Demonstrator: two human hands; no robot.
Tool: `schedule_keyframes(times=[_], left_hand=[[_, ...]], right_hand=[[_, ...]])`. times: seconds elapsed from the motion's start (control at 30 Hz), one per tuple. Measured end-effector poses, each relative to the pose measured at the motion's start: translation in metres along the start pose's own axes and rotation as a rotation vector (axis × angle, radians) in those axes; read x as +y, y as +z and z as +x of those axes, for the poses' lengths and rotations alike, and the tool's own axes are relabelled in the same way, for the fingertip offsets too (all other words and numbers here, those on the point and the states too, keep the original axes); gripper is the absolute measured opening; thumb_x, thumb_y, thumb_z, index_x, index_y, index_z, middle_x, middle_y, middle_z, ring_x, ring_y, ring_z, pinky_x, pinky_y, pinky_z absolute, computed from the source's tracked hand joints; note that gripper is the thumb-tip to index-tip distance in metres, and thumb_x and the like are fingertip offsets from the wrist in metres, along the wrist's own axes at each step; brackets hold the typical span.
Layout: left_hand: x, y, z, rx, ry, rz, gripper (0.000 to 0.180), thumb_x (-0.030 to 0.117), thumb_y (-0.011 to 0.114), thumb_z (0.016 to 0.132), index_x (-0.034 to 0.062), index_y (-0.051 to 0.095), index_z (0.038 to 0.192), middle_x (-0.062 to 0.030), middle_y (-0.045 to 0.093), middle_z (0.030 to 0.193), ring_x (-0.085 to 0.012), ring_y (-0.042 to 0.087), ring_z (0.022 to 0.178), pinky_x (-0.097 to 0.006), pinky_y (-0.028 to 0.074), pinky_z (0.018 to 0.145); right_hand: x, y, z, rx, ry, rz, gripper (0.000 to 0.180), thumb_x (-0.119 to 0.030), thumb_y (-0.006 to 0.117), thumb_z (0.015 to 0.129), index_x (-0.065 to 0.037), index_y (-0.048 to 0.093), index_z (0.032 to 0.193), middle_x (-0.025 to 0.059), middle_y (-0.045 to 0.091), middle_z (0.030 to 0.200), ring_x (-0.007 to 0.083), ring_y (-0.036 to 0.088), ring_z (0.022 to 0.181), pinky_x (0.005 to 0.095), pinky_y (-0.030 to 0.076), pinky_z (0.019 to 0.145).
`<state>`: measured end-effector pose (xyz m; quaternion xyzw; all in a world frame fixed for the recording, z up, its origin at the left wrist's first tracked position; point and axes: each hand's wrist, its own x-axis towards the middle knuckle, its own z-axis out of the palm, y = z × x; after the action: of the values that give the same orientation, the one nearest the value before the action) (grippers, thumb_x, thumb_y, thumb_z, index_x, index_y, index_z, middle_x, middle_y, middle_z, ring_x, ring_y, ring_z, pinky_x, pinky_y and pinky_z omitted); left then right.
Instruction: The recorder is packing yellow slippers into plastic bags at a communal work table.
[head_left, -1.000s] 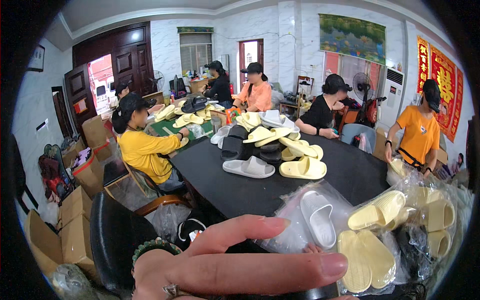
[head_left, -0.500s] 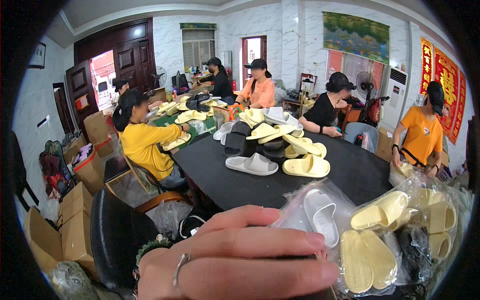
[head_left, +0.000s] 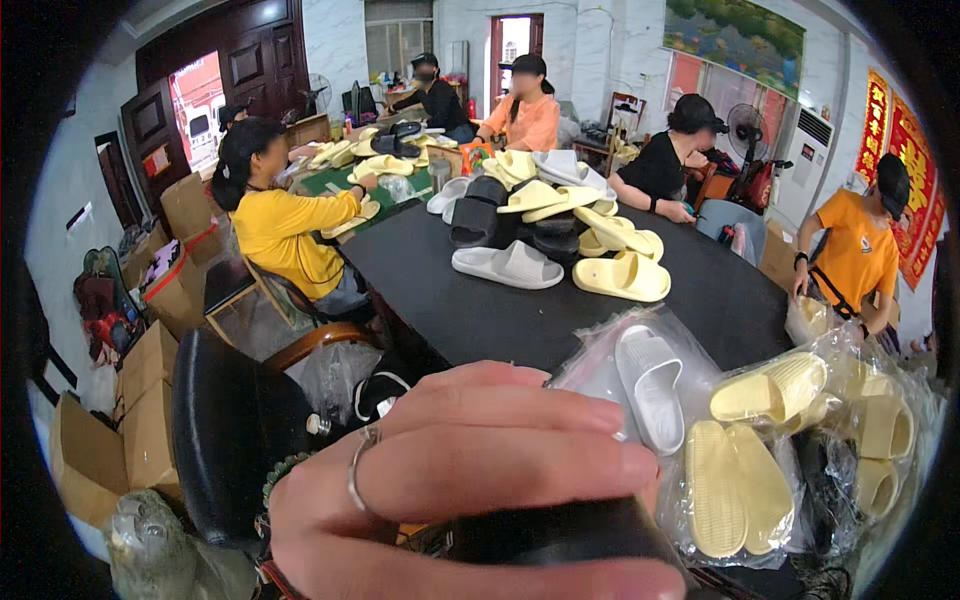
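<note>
"Although slippers cover much of the table (head_left: 425,275), only some show in bags. Observations, left to right?"

"Far left: a co-worker in yellow (head_left: 290,230) sits by unbagged pairs."

"The wearer's hands?"

"Left hand (head_left: 440,470), lower centre: fingers parted, nothing seen between them; grip reads as open, palm side hidden. Right hand not in view; its grip I cannot tell."

"Next, the unbagged stock?"

"Past the fingers, a pile of loose slippers (head_left: 545,200), yellow, black and grey, all without film."

"And right of that?"

"One white slipper (head_left: 652,385) by the fingertips, on or inside a clear bag (head_left: 590,375); cannot tell which. Then bagged yellow slippers (head_left: 717,490), wrapped. Far right, a co-worker in orange (head_left: 858,245) stands behind more bagged pairs. Estimate: partway, the pile unwrapped, the right side mostly wrapped."
</note>
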<state>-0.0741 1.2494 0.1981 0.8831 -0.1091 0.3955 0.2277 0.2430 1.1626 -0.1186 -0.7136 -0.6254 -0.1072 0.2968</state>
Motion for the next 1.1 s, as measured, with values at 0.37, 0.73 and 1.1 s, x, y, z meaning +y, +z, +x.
schedule_keyframes(times=[0.37, 0.73, 1.1], left_hand=[[-0.003, 0.010, 0.024, 0.173, 0.297, 0.113, 0.043, 0.032, 0.086, 0.074, 0.0197, 0.070, 0.112, -0.0238, 0.068, 0.112, -0.0425, 0.068, 0.102, -0.060, 0.051, 0.092], [-0.017, 0.000, 0.041, 0.225, 0.500, 0.151, 0.044, 0.033, 0.085, 0.074, 0.0167, 0.069, 0.111, -0.0252, 0.068, 0.111, -0.0424, 0.069, 0.101, -0.060, 0.049, 0.094], [-0.009, 0.013, 0.040, 0.298, 0.615, 0.240, 0.044, 0.033, 0.084, 0.075, 0.0137, 0.068, 0.111, -0.0266, 0.068, 0.110, -0.0424, 0.069, 0.101, -0.060, 0.048, 0.096]], right_hand=[[0.006, 0.006, -0.006, -0.042, 0.023, 0.013, 0.046, -0.018, 0.075, 0.081, -0.004, 0.056, 0.120, 0.0173, 0.056, 0.133, 0.0392, 0.050, 0.123, 0.0519, 0.036, 0.105], [0.015, 0.011, -0.012, -0.030, 0.050, -0.025, 0.045, -0.022, 0.074, 0.082, -0.003, 0.057, 0.118, 0.0175, 0.057, 0.131, 0.0394, 0.049, 0.124, 0.0534, 0.036, 0.105], [0.011, 0.008, -0.013, -0.041, 0.006, 0.027, 0.046, -0.020, 0.076, 0.079, -0.004, 0.056, 0.118, 0.0172, 0.056, 0.130, 0.0409, 0.048, 0.124, 0.0535, 0.036, 0.103]])
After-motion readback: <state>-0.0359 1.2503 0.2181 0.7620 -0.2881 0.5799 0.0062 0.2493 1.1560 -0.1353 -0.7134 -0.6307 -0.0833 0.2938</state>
